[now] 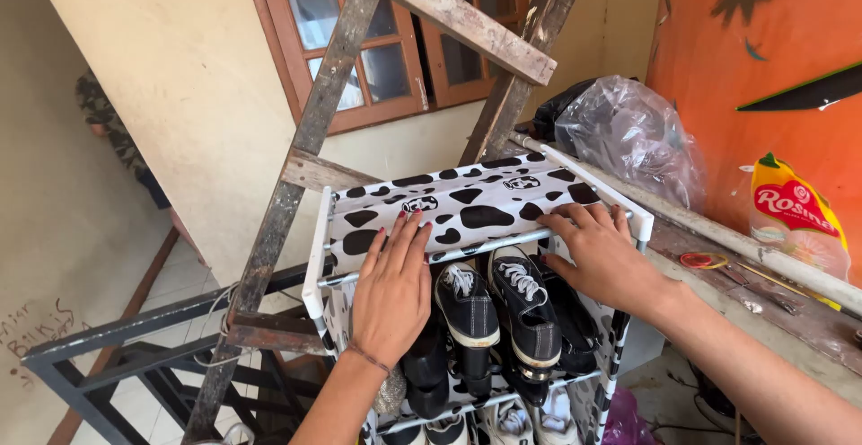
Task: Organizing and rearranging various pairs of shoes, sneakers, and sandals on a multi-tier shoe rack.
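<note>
Below, both hands rest flat on the front edge of a cow-print shoe rack (467,202). Left hand (392,288), fingers spread and unclenched, presses the front rail near its left corner. Right hand (603,256) curls over the rail at the right corner, gripping lightly. 2 black sneakers (498,306) stand toe-up on the shelf beneath. Judged risk: uneven pressure could tilt the light frame against the wooden ladder (314,131) behind, spilling shoes.
</note>
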